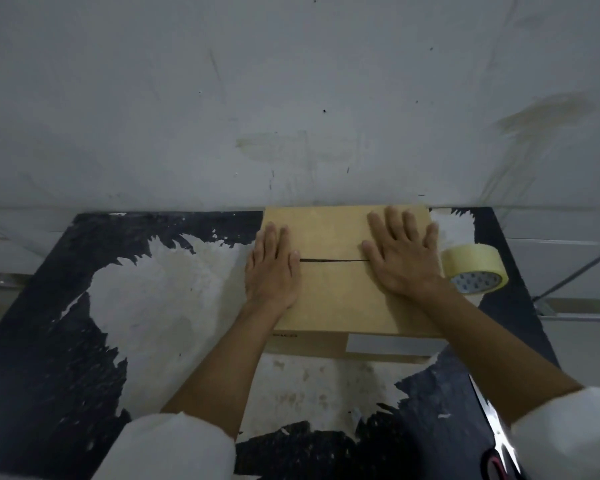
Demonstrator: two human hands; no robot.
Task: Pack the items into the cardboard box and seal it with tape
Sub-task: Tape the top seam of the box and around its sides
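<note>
Cardboard box (340, 299): brown, flaps folded down, sitting on the table with its far edge against the wall; a thin dark seam (333, 260) runs across the top between my two hands, with no tape over it.
Box front: a pale label (388, 342) on the side facing me, right of centre; a small dark print near the left corner, too blurred to read.
Left hand (272, 268): my grip is wide here, fingers straight and together, palm flat on the left end of the box top, over the left end of the seam.
Right hand (404, 258): grip also wide, fingers spread and straight, palm pressed flat on the right part of the box top, thumb beside the right end of the seam.
Roll of tape (475, 268): pale yellowish, lying on the table just beside the right side of the box, close to my right wrist; its patterned core faces toward me; neither hand touches it.
Scissors (496, 441): at the lower right edge of the table, shiny blades pointing away from me, dark handles with a red part, partly hidden under my right sleeve.
Sleeves (174, 448): white, pushed up on both forearms.
Table (49, 341): dark surface with large worn white patches where the covering has peeled.
Wall (291, 98): grey-white, scuffed and stained, directly behind the table.
Contents of box: hidden under the flaps, I cannot tell.
</note>
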